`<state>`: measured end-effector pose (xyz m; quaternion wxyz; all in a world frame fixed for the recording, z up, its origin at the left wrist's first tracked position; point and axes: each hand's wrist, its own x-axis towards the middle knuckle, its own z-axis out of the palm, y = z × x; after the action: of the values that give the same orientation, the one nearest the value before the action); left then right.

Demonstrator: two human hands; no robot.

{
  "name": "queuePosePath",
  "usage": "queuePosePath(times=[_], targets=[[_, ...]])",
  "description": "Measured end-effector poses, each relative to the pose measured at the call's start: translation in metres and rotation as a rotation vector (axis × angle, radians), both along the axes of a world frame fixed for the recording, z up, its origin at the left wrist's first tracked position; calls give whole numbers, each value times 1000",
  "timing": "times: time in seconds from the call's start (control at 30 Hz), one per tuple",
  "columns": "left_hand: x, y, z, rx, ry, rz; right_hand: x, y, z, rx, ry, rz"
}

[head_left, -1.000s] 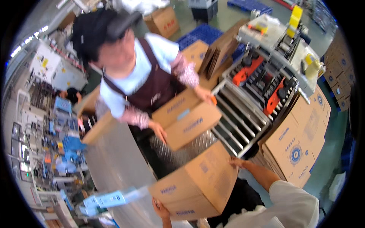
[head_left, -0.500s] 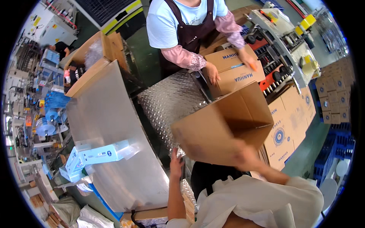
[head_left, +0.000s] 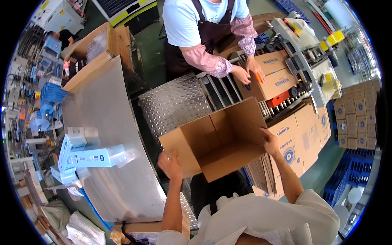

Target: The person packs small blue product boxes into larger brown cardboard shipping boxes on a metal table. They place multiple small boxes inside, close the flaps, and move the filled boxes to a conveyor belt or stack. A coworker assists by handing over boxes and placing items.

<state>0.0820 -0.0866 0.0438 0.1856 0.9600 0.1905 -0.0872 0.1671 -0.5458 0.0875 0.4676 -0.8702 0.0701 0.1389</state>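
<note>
Between my hands is an open, unsealed cardboard box, tilted with its mouth toward me and its inside bare. My right hand grips its right edge, thumb at the rim. At the lower left corner, my left hand is against the side flap, fingers bent and slightly blurred. Beyond the box lies a diamond-plate metal platform. Across from me, a co-worker in a dark apron and pink sleeves has both hands at a closed printed carton on the rollers, with an orange tool in one.
To my left stands a sheet-metal table carrying long blue-and-white boxes. Flattened cartons are stacked on my right, near blue pallets. A roller conveyor runs past the platform. A large open carton sits at the far left.
The box has turned so its mouth faces me and shifted left. My left hand has risen to its flap; my right hand has moved up its right edge. The co-worker's carton has moved farther along the rollers.
</note>
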Motion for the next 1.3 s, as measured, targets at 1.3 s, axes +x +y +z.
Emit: queuePosePath(times=[1.3], targets=[[-214,245,99,-656,-772,1357,-72,679,73,-152,-114,1659]])
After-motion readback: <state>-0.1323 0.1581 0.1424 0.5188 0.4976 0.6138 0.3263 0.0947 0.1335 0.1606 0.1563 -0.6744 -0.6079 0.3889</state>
